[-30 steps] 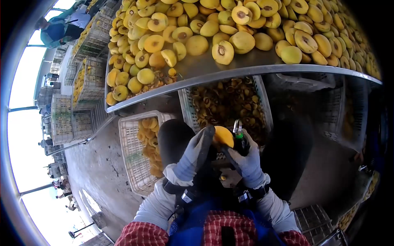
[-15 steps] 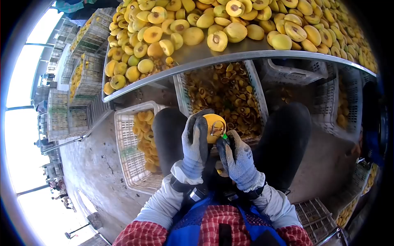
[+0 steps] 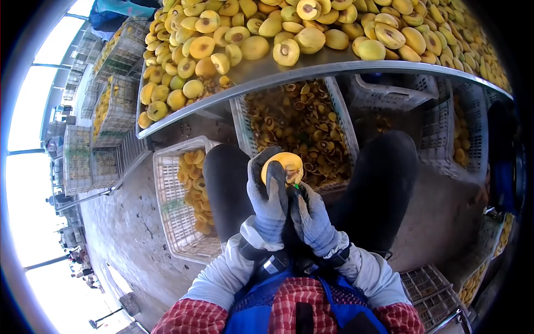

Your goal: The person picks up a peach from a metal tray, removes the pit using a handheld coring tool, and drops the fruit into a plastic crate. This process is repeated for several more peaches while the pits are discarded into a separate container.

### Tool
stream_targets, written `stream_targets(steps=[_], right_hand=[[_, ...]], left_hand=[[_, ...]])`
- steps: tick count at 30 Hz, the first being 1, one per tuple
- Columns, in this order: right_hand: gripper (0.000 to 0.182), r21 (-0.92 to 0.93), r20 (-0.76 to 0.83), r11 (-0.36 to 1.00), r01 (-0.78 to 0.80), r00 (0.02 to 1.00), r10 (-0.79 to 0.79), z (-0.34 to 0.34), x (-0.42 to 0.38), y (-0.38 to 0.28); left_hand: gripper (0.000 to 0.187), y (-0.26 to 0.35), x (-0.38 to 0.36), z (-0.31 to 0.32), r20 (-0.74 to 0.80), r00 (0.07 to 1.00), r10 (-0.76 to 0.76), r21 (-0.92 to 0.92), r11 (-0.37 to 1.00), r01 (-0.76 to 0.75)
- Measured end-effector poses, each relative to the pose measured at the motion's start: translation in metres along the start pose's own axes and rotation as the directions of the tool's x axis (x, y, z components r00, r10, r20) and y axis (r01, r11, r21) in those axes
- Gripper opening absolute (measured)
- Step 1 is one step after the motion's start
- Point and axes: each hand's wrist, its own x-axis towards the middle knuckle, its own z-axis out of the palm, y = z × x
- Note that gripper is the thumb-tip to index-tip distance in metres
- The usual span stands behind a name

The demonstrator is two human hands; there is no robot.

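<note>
My left hand (image 3: 262, 192), in a grey-and-black work glove, grips a yellow peach half (image 3: 289, 162) above my lap. Its cut face is turned towards my right hand, and brownish flesh shows there. My right hand (image 3: 312, 216), gloved alike, is closed on a small pitting tool, of which only a green bit (image 3: 297, 186) shows at the fingertips, against the fruit's lower edge. The tool's blade is hard to make out. Between my knees, a white crate (image 3: 242, 123) holds peel and pit scraps. Left of my leg, another white crate (image 3: 167, 183) contains peach halves.
A metal-edged table (image 3: 311, 70) heaped with peach halves (image 3: 286, 52) spans the front. More crates stand under it, including an upright one (image 3: 395, 96). Stacked crates (image 3: 78, 158) line the left, and an empty-looking crate (image 3: 428, 289) sits at lower right.
The peach half has tilted in my left hand, and my left thumb now lies across its front. My right hand has shifted slightly left and down with the tool. The view has moved slightly.
</note>
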Motion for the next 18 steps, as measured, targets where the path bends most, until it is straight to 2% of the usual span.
stream_targets(steps=[2,3,5,6,7,9,10,12,13,14,15,16,17,18], right_hand=[[0.032,-0.054,-0.014,0.996,0.076,0.997,-0.077,0.001,-0.003,0.013],[0.031,-0.082,-0.017,0.990,0.112,0.993,-0.114,0.001,-0.004,0.018],[0.030,0.229,-0.004,0.966,-0.119,0.992,0.123,-0.001,-0.001,0.013],[0.029,0.375,0.031,0.898,-0.230,0.971,0.236,-0.002,0.002,0.012],[0.027,0.323,0.113,0.910,-0.261,0.965,0.237,-0.010,0.006,0.013],[0.030,0.372,0.132,0.862,-0.343,0.939,0.317,-0.009,0.008,0.009],[0.031,0.396,0.142,0.835,-0.382,0.924,0.356,-0.008,0.008,0.007],[0.036,0.373,0.047,0.899,-0.230,0.972,0.230,0.005,0.002,0.031],[0.039,0.354,0.000,0.923,-0.153,0.987,0.164,0.009,0.005,0.029],[0.041,0.581,0.226,0.718,-0.384,0.923,0.311,0.002,0.004,0.022],[0.043,0.693,0.469,0.414,-0.590,0.805,0.363,-0.011,0.004,0.012],[0.046,0.671,0.691,0.063,-0.739,0.653,0.309,-0.017,0.006,0.002],[0.053,0.651,0.727,-0.012,-0.759,0.619,0.296,-0.014,0.004,0.006],[0.053,0.642,0.762,-0.144,-0.753,0.604,0.235,-0.013,0.001,0.008]], left_hand=[[0.032,-0.003,0.000,-0.003,0.058,0.997,-0.051,-0.018,0.998,0.052],[0.033,-0.002,-0.001,-0.003,0.075,0.993,-0.089,-0.120,0.988,0.097],[0.036,0.001,0.001,-0.001,0.120,0.981,-0.154,-0.316,0.931,0.185],[0.036,0.007,0.006,-0.003,0.234,0.946,-0.224,-0.358,0.884,0.299],[0.036,0.016,0.014,-0.008,0.346,0.894,-0.283,-0.386,0.826,0.411],[0.035,0.025,0.026,-0.014,0.513,0.766,-0.387,-0.421,0.664,0.618],[0.034,0.019,0.026,-0.014,0.462,0.815,-0.350,-0.366,0.761,0.535],[0.033,0.002,0.024,-0.011,0.372,0.895,-0.246,-0.232,0.909,0.346],[0.033,0.002,0.021,-0.005,0.251,0.947,-0.200,-0.135,0.962,0.239],[0.034,-0.003,0.021,-0.006,0.267,0.957,-0.111,-0.068,0.989,0.134],[0.035,-0.011,0.023,-0.009,0.289,0.957,-0.022,-0.003,1.000,0.024],[0.036,-0.014,0.027,-0.012,0.316,0.946,0.068,0.059,0.994,-0.091],[0.038,-0.012,0.032,-0.016,0.402,0.913,0.073,0.066,0.992,-0.108],[0.038,-0.011,0.032,-0.020,0.445,0.893,-0.064,-0.060,0.993,0.102]])
